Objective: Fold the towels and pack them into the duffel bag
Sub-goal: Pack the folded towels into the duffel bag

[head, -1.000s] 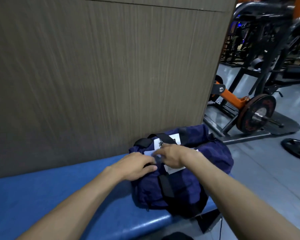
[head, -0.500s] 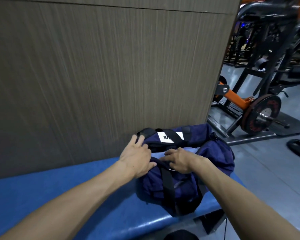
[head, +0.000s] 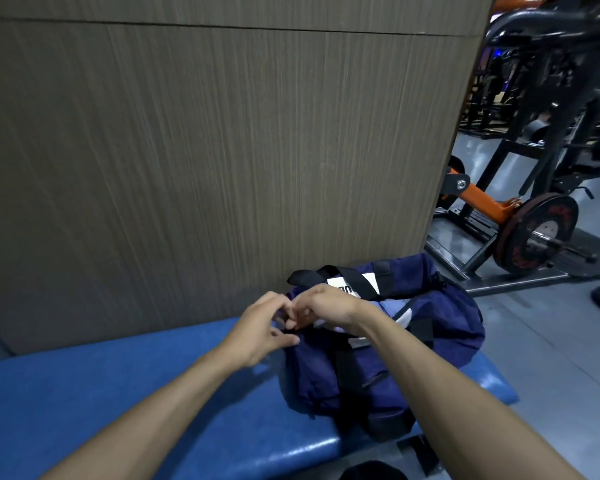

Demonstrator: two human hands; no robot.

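Both hands meet at the left end of the navy duffel bag [head: 378, 368]. The left hand [head: 257, 334] curls thumb and forefinger onto the fabric at the bag's end, seemingly pinching it. The right hand [head: 321, 306] bends in over the same spot with its fingers curled round something small; it looks like the zip pull, though the piece itself is too small to make out. The bag lies on the blue padded bench [head: 136, 393], its far side against the wood-grain wall [head: 222, 150]. A strip of pale towel [head: 394, 310] shows through the open mouth behind the right wrist, so the packing seems largely done and closing is probably the step in hand. To do it well, the left hand should hold the end taut while the right draws the pull along, keeping the towel clear of the teeth. Beyond the bench's right end stands a plate-loaded machine [head: 534, 233].
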